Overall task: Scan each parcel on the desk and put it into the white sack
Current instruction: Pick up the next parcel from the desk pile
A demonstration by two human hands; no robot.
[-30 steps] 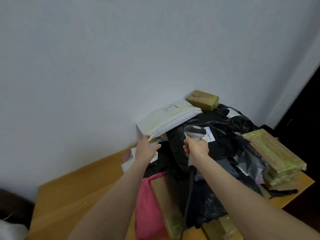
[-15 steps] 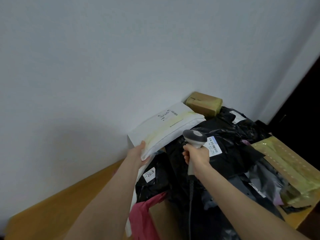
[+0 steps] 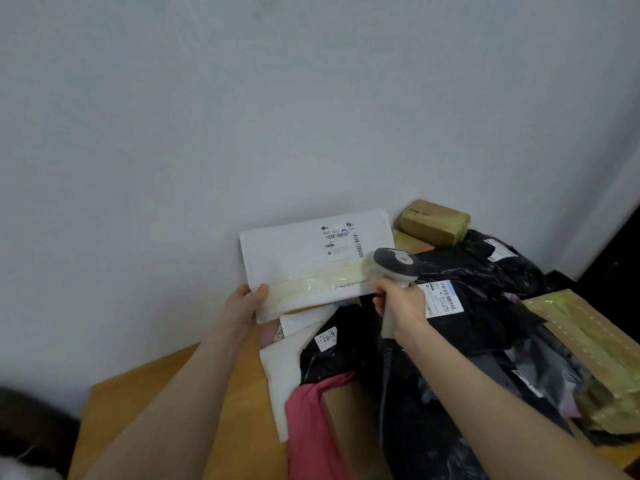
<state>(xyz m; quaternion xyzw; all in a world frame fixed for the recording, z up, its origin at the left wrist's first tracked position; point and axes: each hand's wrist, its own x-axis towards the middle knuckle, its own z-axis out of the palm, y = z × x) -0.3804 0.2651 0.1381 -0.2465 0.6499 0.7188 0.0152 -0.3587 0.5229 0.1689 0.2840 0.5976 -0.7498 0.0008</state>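
Long axis crosswise, label facing camera — left hand (image 3: 244,304) pinches white parcel (image 3: 298,258), right hand (image 3: 401,303) grips scanner (image 3: 396,263)

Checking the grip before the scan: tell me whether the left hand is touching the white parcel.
Touching. The head view shows the left hand pinching the white parcel at its lower left corner.

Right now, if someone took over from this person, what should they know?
Left hand holds the white envelope by its lower corner, label up.
Right hand grips the scanner, head beside the label.
Black bags, a pink bag and brown boxes lie piled on the desk.
Done: cannot tell.
Left: scan this envelope, sack it, then the pile.
Sack not clearly in view.
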